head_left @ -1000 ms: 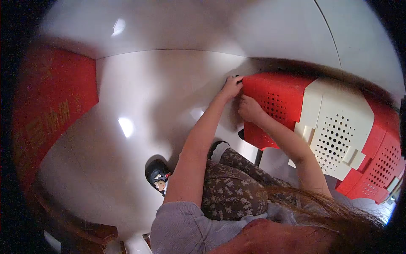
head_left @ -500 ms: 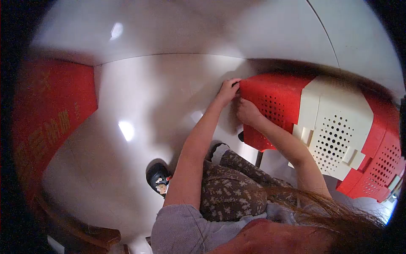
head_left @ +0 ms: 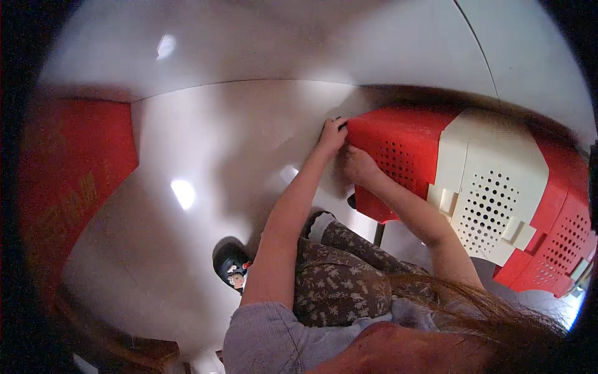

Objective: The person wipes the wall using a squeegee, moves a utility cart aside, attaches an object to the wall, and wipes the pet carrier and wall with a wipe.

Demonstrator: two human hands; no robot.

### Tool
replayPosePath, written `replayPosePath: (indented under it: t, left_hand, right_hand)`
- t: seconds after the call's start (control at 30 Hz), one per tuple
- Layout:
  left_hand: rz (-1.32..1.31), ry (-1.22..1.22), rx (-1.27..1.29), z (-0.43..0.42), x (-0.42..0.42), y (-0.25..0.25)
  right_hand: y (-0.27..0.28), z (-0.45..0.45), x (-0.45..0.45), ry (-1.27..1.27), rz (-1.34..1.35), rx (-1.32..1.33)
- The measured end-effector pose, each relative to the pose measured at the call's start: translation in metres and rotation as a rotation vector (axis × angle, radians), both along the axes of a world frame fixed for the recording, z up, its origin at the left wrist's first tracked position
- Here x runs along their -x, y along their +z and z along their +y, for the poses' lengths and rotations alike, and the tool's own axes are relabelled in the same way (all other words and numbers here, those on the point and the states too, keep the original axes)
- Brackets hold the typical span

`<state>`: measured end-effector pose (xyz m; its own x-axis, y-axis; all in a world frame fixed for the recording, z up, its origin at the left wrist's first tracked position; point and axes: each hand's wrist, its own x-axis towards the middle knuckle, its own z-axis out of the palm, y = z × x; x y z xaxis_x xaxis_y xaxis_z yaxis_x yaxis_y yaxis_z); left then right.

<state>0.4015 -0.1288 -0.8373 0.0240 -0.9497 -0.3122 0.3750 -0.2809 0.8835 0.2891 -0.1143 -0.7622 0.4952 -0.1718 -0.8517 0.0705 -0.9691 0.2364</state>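
Observation:
A large red and cream plastic pet carrier (head_left: 451,134) with rows of round vent holes stands on my right. At its near-left end, my left hand (head_left: 334,133) touches the upper corner. Its fingers are bent around a small dark part there that I cannot make out. Just below, my right hand (head_left: 361,166) is closed against the same end of the carrier. Its fingertips point to the end face, and what they hold is hidden. That end face is turned away from me and cannot be seen.
Pale shiny floor (head_left: 187,249) meets a light wall (head_left: 261,43) at the back. A red panel with faded lettering (head_left: 81,174) stands at left. My black shoe (head_left: 230,258) is below my left arm. Brown wooden furniture (head_left: 146,354) shows at lower left.
Both hands stay at the carrier's end, with the right fingers slightly shifted. The whole view has moved a little, so carrier and hands appear slightly further left.

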Motion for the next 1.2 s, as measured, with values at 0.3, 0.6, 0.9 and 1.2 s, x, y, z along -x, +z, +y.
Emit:
replayPosePath:
  t: [0.3,0.6,0.9,1.2]
  left_hand:
    - [-0.214,0.109,0.030,-0.008,0.041,-0.026]
    - [-0.300,0.100,-0.102,-0.014,0.024,0.006]
    - [-0.019,-0.069,0.002,-0.016,0.004,0.001]
    - [0.109,-0.019,0.096,-0.029,0.010,-0.014]
  right_hand:
    - [-0.006,-0.001,0.007,-0.104,0.060,-0.045]
    - [0.001,-0.007,-0.004,-0.102,0.152,0.032]
    - [0.005,-0.004,-0.006,-0.214,0.025,0.017]
    - [-0.024,-0.001,0.014,-0.240,-0.158,0.078]
